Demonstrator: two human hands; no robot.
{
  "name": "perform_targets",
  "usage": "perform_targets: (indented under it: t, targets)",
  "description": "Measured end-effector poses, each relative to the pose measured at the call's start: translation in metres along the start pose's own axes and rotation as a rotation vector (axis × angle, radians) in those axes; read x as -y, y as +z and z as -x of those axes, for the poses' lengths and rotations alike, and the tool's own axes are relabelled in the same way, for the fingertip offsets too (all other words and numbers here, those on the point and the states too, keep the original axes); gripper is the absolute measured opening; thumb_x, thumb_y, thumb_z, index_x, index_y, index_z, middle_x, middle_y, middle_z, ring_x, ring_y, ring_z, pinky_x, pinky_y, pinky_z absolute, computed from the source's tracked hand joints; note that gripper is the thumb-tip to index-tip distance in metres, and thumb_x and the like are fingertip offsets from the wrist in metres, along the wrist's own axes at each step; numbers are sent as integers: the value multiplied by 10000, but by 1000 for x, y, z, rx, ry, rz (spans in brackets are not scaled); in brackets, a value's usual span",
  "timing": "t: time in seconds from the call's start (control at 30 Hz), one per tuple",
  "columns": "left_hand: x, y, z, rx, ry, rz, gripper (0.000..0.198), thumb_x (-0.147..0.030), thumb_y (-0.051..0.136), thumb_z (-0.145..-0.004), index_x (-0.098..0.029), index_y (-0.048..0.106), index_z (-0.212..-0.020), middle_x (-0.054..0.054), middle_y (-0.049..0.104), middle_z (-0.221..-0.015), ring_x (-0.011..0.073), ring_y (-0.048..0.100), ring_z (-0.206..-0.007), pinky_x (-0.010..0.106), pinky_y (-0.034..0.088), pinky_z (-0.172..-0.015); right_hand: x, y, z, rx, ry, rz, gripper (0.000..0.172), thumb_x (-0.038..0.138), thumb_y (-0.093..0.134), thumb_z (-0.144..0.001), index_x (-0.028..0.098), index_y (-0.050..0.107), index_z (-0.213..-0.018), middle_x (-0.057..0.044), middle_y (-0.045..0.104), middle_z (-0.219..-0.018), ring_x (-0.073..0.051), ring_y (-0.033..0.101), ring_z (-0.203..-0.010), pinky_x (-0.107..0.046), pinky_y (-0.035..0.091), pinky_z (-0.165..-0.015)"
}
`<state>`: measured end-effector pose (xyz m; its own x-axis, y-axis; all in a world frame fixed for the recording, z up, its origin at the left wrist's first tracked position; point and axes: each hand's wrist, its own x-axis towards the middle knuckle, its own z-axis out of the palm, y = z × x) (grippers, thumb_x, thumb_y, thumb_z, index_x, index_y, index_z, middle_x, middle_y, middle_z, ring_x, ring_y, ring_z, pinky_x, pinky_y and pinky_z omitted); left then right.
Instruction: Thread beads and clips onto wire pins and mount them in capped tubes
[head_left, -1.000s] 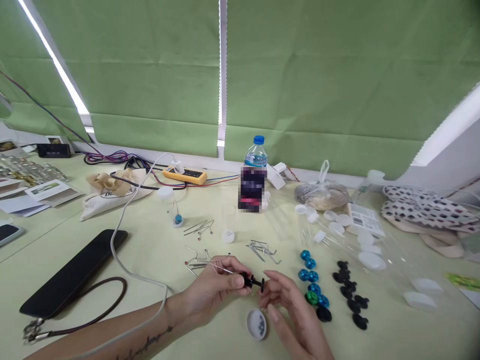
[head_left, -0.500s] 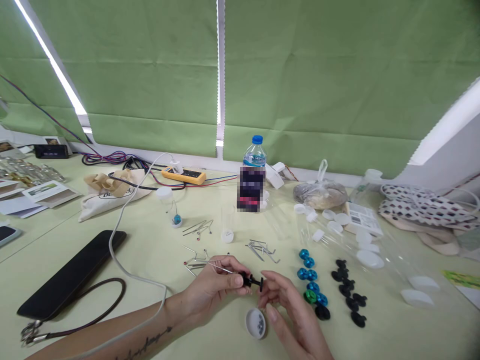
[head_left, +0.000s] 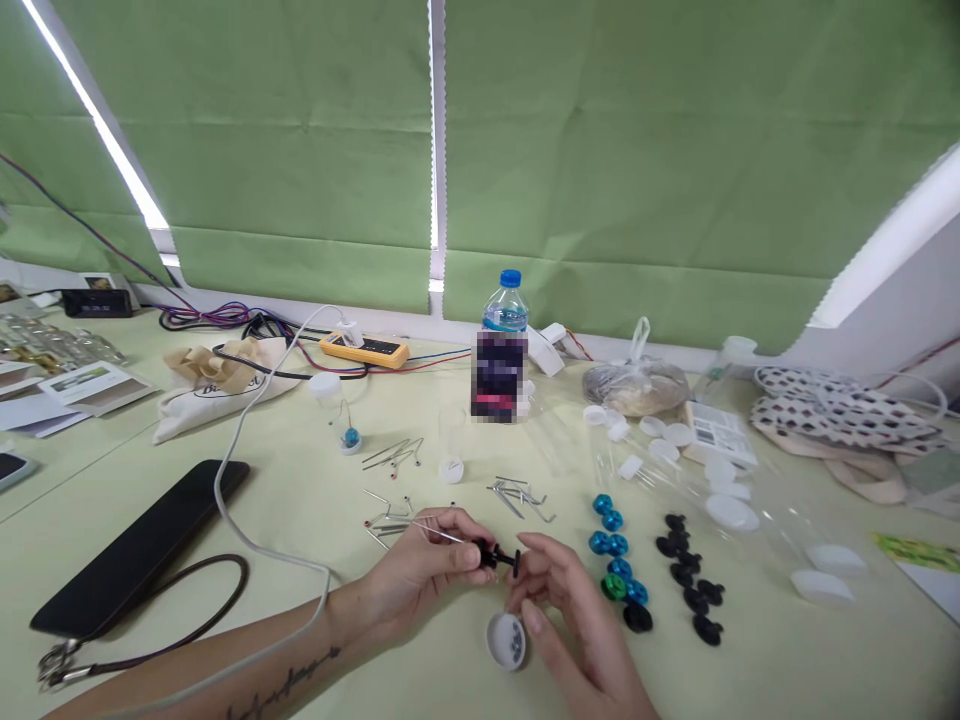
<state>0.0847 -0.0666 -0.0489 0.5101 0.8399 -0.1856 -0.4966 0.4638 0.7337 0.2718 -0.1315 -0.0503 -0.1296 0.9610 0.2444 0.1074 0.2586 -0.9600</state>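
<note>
In the head view, my left hand (head_left: 435, 560) pinches a small black spool-shaped part (head_left: 496, 556) with a flat disc at its right end. A thin metal rod (head_left: 441, 532) runs from the part back across the fingers. My right hand (head_left: 566, 610) is just right of the disc, its thumb and forefinger apart; the curled fingertips behind are partly hidden. Below the hands stands a round white cap (head_left: 506, 641) with small dark bits in it. Several bent metal pins (head_left: 521, 495) lie beyond the hands.
Blue metallic parts (head_left: 616, 545), a green one (head_left: 613, 586) and black disc parts (head_left: 682, 570) lie at right. Clear tubes with white caps (head_left: 731, 512) are farther right. A bottle (head_left: 504, 310) stands behind. A white cable (head_left: 255, 545) crosses my left forearm near a black phone-shaped slab (head_left: 139, 550).
The view has shifted slightly, so the scene sits a little farther left. My left hand keeps its pinch on the black part, and my right hand stays beside the disc.
</note>
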Motion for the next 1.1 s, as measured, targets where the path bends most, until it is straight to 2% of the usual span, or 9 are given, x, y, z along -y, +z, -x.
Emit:
perform_targets:
  t: [0.23,0.4,0.6,0.87,1.1]
  targets:
    - [-1,-1,0,-18,8,-31,213,-177,864,-647,-104,714,-779,60,729,-797,115,684,-647,210,526,-689,-1,3,-4,-8,44,-123,347,412,475,-969,270,449,-1285,-45,567,-973,-182,612,-816,-316,507,-761]
    - [-1,-4,-2,5,28,-71,211,-174,854,-662,-107,714,-805,57,731,-825,122,693,-688,209,531,-703,0,-1,-6,41,78,-137,329,352,462,-981,280,407,-1297,-41,542,-1016,-184,593,-862,-331,498,-800]
    - [-1,-2,-2,-10,32,-100,230,-184,863,-648,-103,716,-806,59,734,-822,117,684,-663,223,530,-713,2,-3,-3,20,38,-120,311,312,436,-988,277,386,-1293,-41,532,-1026,-182,587,-874,-348,488,-825]
    - [-3,1,-3,-22,39,-74,234,-186,863,-651,-89,723,-811,66,735,-824,101,684,-667,186,523,-699,4,-5,-5,7,-10,-76,230,309,469,-981,262,507,-1203,-52,570,-1019,-200,588,-940,-346,479,-861]
    - [1,-2,-3,-20,39,-49,225,-178,859,-655,-91,719,-809,61,726,-825,124,694,-694,203,532,-700,-1,-8,-8,23,-54,-11,274,300,454,-989,288,544,-1248,-58,602,-1031,-204,592,-956,-327,489,-854]
